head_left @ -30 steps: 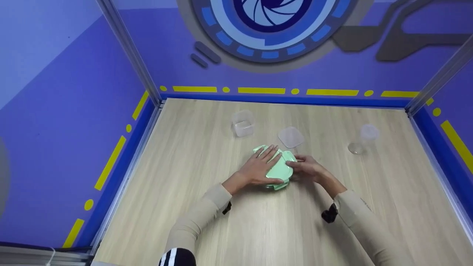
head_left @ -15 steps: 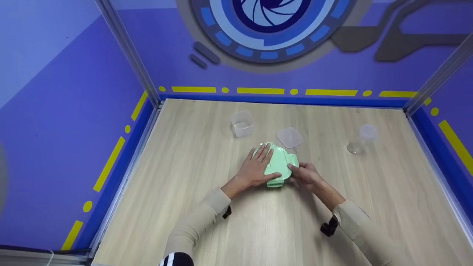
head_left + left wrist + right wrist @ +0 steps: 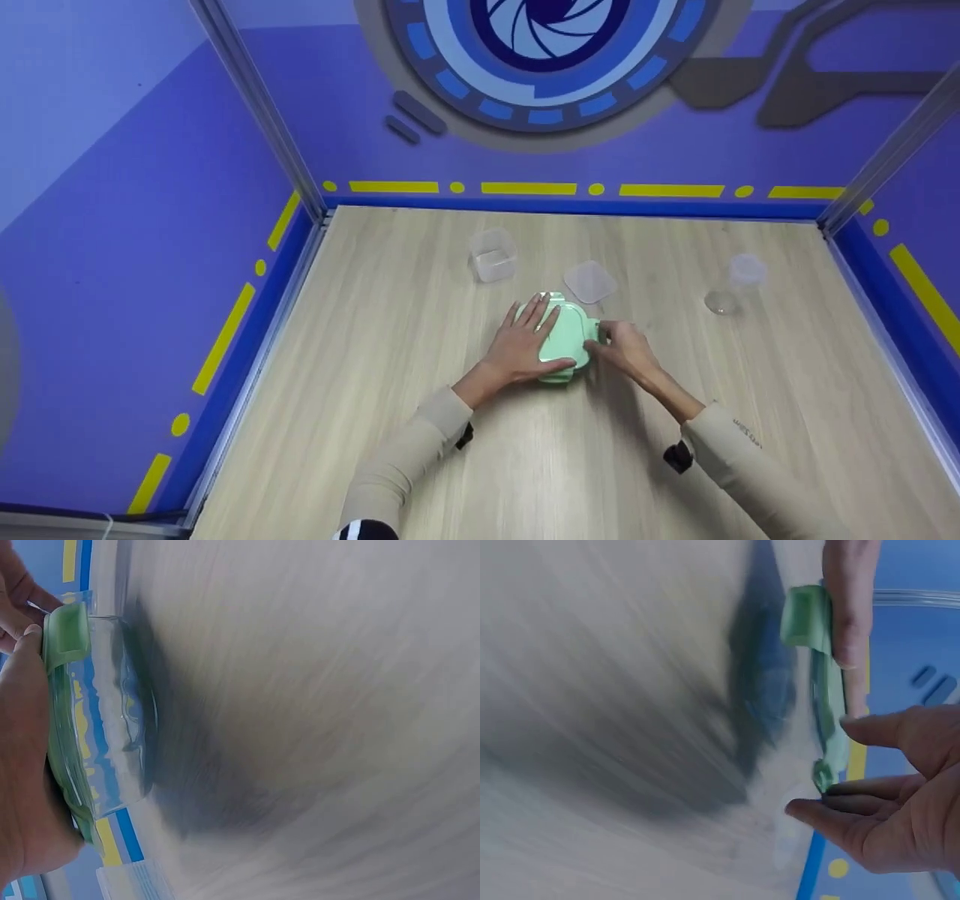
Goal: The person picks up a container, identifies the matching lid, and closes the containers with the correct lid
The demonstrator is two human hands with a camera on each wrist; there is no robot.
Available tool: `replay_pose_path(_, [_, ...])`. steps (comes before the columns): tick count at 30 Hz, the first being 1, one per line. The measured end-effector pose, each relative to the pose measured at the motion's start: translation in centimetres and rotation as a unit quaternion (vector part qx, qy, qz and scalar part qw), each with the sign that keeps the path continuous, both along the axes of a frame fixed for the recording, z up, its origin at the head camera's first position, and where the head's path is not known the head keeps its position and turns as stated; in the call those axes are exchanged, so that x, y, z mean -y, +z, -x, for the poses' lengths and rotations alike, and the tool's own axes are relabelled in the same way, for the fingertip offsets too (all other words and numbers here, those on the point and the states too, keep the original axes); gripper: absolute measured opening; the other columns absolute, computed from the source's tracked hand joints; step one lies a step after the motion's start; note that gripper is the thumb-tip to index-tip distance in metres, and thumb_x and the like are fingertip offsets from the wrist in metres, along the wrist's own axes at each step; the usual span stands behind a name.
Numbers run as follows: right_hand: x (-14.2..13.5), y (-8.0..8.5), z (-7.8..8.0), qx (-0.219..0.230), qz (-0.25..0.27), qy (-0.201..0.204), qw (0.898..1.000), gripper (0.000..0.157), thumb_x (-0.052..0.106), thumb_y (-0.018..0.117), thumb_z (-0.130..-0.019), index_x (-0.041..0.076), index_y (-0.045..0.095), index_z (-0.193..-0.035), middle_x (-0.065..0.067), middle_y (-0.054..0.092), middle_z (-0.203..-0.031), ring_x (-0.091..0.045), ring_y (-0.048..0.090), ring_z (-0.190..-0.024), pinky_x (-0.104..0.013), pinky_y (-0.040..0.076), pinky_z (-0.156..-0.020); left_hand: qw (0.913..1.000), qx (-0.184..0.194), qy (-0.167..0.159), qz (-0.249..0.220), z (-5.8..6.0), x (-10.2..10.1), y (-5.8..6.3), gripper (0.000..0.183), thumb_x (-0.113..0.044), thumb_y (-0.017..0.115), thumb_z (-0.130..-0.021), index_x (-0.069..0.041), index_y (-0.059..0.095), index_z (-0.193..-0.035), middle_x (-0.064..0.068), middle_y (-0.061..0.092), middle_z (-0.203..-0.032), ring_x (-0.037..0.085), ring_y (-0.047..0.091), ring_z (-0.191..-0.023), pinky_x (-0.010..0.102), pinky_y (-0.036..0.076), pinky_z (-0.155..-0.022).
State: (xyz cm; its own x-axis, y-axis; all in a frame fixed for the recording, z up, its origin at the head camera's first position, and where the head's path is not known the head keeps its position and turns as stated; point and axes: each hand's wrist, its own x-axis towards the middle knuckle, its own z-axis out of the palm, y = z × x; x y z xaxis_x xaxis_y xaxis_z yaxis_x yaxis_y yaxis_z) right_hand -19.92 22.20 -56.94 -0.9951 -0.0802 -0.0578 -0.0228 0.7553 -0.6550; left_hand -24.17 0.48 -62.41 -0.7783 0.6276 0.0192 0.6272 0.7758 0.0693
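Note:
A clear food container [image 3: 120, 720] with a light-green snap-lock lid [image 3: 566, 337] stands on the table in front of the person. The left hand [image 3: 517, 347] lies flat on the lid, fingers spread and thumb along its near edge. At the lid's right side, the right hand [image 3: 628, 349] pinches the edge by a side flap. The right wrist view shows its thumb [image 3: 874, 731] at the lid's top edge, with the fingers [image 3: 840, 825] at the flap [image 3: 825, 775]. Another flap [image 3: 806, 615] juts out from the lid's near side.
Behind the container are an uncovered clear square tub [image 3: 493, 259] and a loose translucent square lid [image 3: 591, 282]. Farther right sit a small clear cup [image 3: 748, 271] and a round clear piece [image 3: 721, 302]. Purple-blue panels [image 3: 480, 161] enclose the wooden table [image 3: 375, 300].
The container has turned clockwise under the left hand, its far flap shifting right. The right hand's fingers have come up from the container's side onto the right flap.

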Motion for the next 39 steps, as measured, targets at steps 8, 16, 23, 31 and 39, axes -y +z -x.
replay_pose_path(8, [-0.1,1.5,3.1,0.1,-0.004,0.021,0.995,0.037,0.025,0.074,-0.093,0.012,0.049,-0.069,0.002,0.05,-0.059,-0.009,0.045,-0.055,-0.022,0.036,-0.049,1.0,-0.005,0.0,0.004,0.7,-0.1,0.1,0.1,-0.081,0.038,-0.092,-0.019,0.013,-0.166,0.009,0.006,-0.174,0.024,0.006,-0.162,0.049,0.014,-0.13])
replay_pose_path(16, [-0.6,0.7,4.8,0.176,0.037,0.048,0.983,0.029,0.024,0.079,-0.09,0.001,0.069,-0.076,-0.019,0.074,-0.07,-0.02,0.072,-0.061,-0.031,0.061,-0.059,0.9994,-0.023,-0.018,-0.02,0.5,-0.3,-0.4,0.099,-0.08,0.041,-0.092,-0.016,0.02,-0.164,0.011,0.014,-0.173,0.025,0.013,-0.161,0.051,0.018,-0.129])
replay_pose_path(23, [-0.7,0.2,4.7,0.217,0.083,0.037,0.972,0.029,0.018,0.077,-0.093,-0.01,0.074,-0.09,-0.015,0.075,-0.073,-0.021,0.075,-0.067,-0.037,0.063,-0.066,0.9983,-0.041,-0.02,-0.036,0.1,-0.1,-1.1,0.099,-0.081,0.043,-0.091,-0.016,0.024,-0.164,0.012,0.018,-0.172,0.027,0.017,-0.16,0.053,0.022,-0.127])
replay_pose_path(31, [-1.1,-0.3,5.1,0.232,0.149,0.061,0.959,0.027,0.015,0.073,-0.095,-0.011,0.074,-0.093,-0.007,0.074,-0.074,-0.012,0.068,-0.067,-0.032,0.062,-0.065,0.9993,-0.027,-0.021,-0.012,0.4,0.0,-0.4,0.102,-0.083,0.039,-0.091,-0.016,0.018,-0.165,0.01,0.012,-0.173,0.026,0.011,-0.161,0.053,0.018,-0.128])
replay_pose_path(39, [-1.3,-1.2,4.9,0.238,0.193,0.077,0.949,0.03,0.017,0.069,-0.098,-0.012,0.074,-0.099,-0.004,0.076,-0.078,-0.006,0.066,-0.069,-0.028,0.06,-0.066,0.9995,-0.009,-0.029,-0.01,0.5,0.2,-0.2,0.103,-0.082,0.04,-0.091,-0.014,0.018,-0.165,0.011,0.008,-0.173,0.025,0.009,-0.161,0.055,0.015,-0.129])
